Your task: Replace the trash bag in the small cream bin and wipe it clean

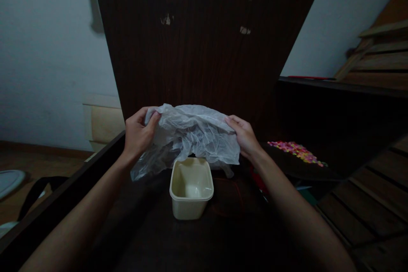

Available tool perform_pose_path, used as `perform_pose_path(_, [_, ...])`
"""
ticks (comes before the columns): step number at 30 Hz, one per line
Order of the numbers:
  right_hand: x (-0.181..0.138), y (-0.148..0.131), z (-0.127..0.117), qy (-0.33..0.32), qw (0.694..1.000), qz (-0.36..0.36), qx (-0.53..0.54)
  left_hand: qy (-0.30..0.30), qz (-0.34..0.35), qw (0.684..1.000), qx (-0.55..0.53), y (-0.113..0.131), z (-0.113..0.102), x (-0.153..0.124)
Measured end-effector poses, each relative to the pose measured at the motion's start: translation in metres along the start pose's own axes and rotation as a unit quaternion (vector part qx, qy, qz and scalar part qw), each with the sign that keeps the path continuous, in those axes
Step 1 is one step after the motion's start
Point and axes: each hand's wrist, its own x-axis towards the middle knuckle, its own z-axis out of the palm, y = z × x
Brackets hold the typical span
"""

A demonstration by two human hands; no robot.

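Note:
Both of my hands hold up a crumpled clear plastic bag (191,136) in front of me. My left hand (137,134) pinches its upper left edge with closed fingers. My right hand (245,135) grips its upper right edge. Directly below the bag stands a cream square plastic tub (191,202) with nothing visible in it, set on a dark surface (143,233). The bag's lower folds hang just above the tub's far rim.
A pile of small pink and yellow pieces (296,151) lies on a dark surface to the right. A tall dark wooden panel (204,38) rises behind. Wooden slats (379,55) lean at the far right. A pale board (105,121) stands left by the wall.

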Motion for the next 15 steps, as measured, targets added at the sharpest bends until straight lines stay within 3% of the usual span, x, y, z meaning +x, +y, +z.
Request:
perform_pose_path(5, [0.005,0.006,-0.009,0.009,1.0,0.005,-0.011,0.011,0.005,1.0,0.003,0.001,-0.008,0.003])
perform_pose_path(11, [-0.001,0.004,-0.013,-0.055,0.995,0.026,-0.075,0.001,-0.015,0.999,-0.029,0.002,-0.008,0.002])
perform_pose_path(15, [0.002,0.006,-0.009,-0.025,0.996,0.002,-0.09,-0.011,0.006,0.999,-0.037,0.01,-0.005,-0.011])
